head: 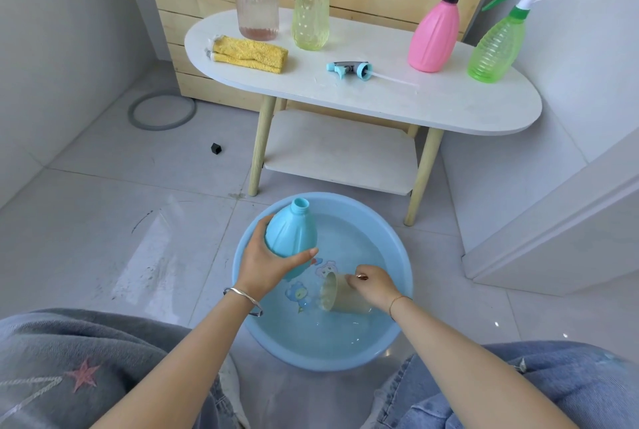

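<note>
Peach bottle (257, 6) and yellow bottle (310, 10) have trigger heads cut off at top edge; left grip (264, 267) covers the base of the blue bottle (291, 235).

The white oval bench (449, 107), upper frame, bears four plastic spray bottles (435, 34), a folded yellow cloth (250, 54) and a blue spray head (349, 69). The pale tiled floor (121, 221) carries a round blue plastic basin (328, 357) at lower centre.
</note>
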`<action>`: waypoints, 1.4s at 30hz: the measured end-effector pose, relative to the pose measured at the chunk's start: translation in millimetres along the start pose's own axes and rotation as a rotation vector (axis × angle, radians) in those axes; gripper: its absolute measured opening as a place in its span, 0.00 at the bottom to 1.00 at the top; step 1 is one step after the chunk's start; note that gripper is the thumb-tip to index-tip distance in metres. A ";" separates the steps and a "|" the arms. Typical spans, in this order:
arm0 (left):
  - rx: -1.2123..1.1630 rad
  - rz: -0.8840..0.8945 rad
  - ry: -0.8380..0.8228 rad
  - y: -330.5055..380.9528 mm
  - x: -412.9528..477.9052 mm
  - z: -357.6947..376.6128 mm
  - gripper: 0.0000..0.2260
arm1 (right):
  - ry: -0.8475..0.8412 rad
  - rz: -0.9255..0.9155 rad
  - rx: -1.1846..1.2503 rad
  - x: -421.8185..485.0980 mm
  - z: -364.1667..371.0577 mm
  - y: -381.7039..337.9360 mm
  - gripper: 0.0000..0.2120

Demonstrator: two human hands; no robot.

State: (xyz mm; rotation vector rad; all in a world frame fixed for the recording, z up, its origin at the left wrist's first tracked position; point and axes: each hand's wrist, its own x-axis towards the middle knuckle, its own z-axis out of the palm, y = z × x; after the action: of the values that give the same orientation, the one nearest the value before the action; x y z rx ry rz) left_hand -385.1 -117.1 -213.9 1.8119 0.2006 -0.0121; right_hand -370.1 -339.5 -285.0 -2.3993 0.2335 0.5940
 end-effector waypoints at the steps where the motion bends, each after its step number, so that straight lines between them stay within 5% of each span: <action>1: -0.007 0.000 0.003 0.8 -0.4 -0.4 0.35 | 0.016 0.022 0.107 -1.9 -4.7 0.2 0.19; 6: -0.039 -0.002 0.020 7.2 -3.9 -0.8 0.33 | 0.118 0.059 0.461 -13.9 -41.4 -11.8 0.08; 16: -0.070 0.045 -0.027 24.7 -13.9 1.6 0.33 | 0.308 -0.126 0.859 -45.5 -147.7 -64.4 0.11; 19: -0.068 0.061 -0.057 28.2 -15.4 4.8 0.33 | 0.302 -0.212 0.880 -63.7 -170.6 -79.9 0.09; 26: -0.038 0.111 -0.127 30.2 -19.5 14.5 0.35 | 0.346 -0.357 0.814 -91.0 -188.5 -88.9 0.24; 37: 0.031 0.169 -0.178 23.8 -22.0 22.2 0.37 | 0.438 -0.503 0.718 -110.1 -177.3 -103.7 0.17; 42: 0.061 0.185 -0.169 16.8 -20.7 24.0 0.40 | 0.530 -0.542 0.635 -110.7 -176.6 -110.1 0.22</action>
State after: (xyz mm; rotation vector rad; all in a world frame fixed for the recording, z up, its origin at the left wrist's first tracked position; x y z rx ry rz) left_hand -400.7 -146.8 -201.4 1.8735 -0.0886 -0.0405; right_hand -370.7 -364.0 -50.5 -1.8243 -0.0194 -0.3349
